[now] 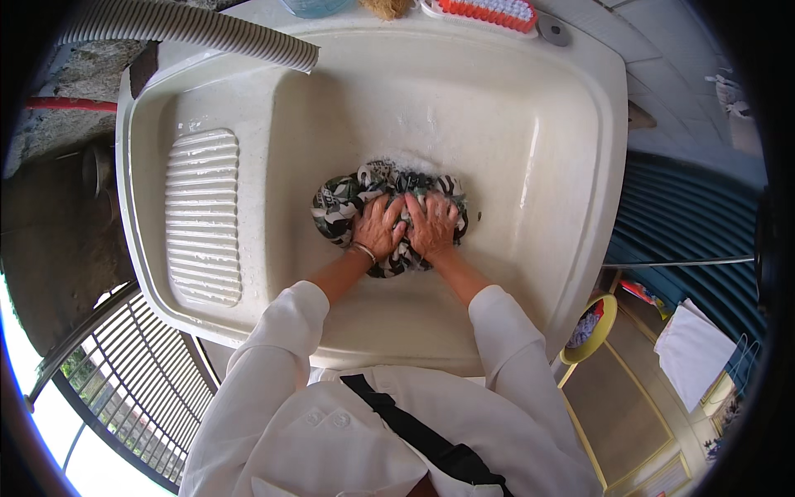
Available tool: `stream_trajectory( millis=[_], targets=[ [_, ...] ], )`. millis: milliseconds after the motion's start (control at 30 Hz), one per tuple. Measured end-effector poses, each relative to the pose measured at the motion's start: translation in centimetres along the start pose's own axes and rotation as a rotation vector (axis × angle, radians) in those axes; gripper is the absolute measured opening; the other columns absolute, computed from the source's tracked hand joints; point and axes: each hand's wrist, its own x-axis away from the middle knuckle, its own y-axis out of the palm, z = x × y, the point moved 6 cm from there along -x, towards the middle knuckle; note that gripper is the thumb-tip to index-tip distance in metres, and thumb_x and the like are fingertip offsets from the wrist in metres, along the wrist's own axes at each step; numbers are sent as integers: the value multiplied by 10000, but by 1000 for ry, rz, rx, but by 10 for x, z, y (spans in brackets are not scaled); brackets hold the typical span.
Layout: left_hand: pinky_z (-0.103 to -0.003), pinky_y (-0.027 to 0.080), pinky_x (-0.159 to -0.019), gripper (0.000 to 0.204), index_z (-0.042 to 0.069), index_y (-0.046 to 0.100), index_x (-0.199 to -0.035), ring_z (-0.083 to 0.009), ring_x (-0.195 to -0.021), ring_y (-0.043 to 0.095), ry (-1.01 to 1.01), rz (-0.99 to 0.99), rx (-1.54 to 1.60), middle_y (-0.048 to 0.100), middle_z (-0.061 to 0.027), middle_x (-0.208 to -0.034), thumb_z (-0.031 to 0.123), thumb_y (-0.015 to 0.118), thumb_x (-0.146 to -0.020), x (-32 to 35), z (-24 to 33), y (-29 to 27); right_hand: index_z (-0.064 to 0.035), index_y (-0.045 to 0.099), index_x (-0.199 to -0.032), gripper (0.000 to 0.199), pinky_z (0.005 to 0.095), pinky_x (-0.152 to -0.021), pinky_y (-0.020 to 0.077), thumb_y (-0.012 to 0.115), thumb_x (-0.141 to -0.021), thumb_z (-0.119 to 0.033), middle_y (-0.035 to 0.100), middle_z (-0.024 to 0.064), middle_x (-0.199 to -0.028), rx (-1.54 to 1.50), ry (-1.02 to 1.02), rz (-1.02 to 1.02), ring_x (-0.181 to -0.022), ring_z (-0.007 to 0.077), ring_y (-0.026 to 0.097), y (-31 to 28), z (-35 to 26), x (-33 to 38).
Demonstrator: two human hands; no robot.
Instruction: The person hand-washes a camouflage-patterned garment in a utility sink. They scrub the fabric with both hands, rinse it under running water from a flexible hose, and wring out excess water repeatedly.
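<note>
A bunched, wet cloth (339, 203) with a dark green, black and white pattern lies in the middle of a cream plastic wash sink (530, 149). Both my hands press down on it side by side. My left hand (379, 228), with a thin bracelet at the wrist, grips the left part of the bundle. My right hand (432, 225) grips the right part, fingers curled into the fabric. A little foam shows on the cloth's far edge. My white sleeves are pushed up the forearms.
A ribbed washboard panel (203, 215) is moulded into the sink's left side. A grey corrugated hose (199, 29) ends over the back left rim. A red-and-white scrub brush (489, 12) lies on the back rim. A yellow bowl (592, 331) sits lower right, metal railing lower left.
</note>
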Motion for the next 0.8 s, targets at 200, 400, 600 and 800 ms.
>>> stream_trajectory(
  millis=[200, 400, 600, 800],
  targets=[
    [-424, 491, -703, 281, 84, 600, -816, -321, -785, 631, -180, 106, -133, 646, -152, -775, 340, 505, -878, -187, -49, -39, -81, 612, -1055, 395, 408, -786, 435, 590, -810, -390, 626, 200, -902, -250, 436, -297, -891, 333, 586, 23, 61, -142],
    [-369, 391, -865, 217, 121, 623, -824, -221, -898, 572, 462, 312, -129, 626, -37, -896, 337, 634, -817, -106, 50, -116, -201, 586, -1174, 455, 459, -885, 433, 508, -851, -512, 551, 134, -1170, -398, 351, -326, -1046, 346, 535, -6, 97, -173],
    [-552, 228, -1003, 490, 136, 528, -1235, -352, -1200, 377, 119, 416, -53, 469, -124, -1271, 387, 576, -817, -53, 31, -143, -176, 574, -1165, 394, 542, -892, 297, 562, -842, -401, 492, 69, -1249, -173, 74, 48, -1153, 301, 436, -43, -1, -71],
    [-525, 219, -1076, 517, 149, 421, -1336, -441, -1295, 247, 149, 130, 122, 283, -214, -1380, 274, 523, -845, 22, -3, -25, -175, 571, -1190, 385, 603, -1002, 225, 531, -817, -262, 445, 68, -1306, -161, -39, 49, -1243, 320, 366, -20, -23, 17]
  ],
)
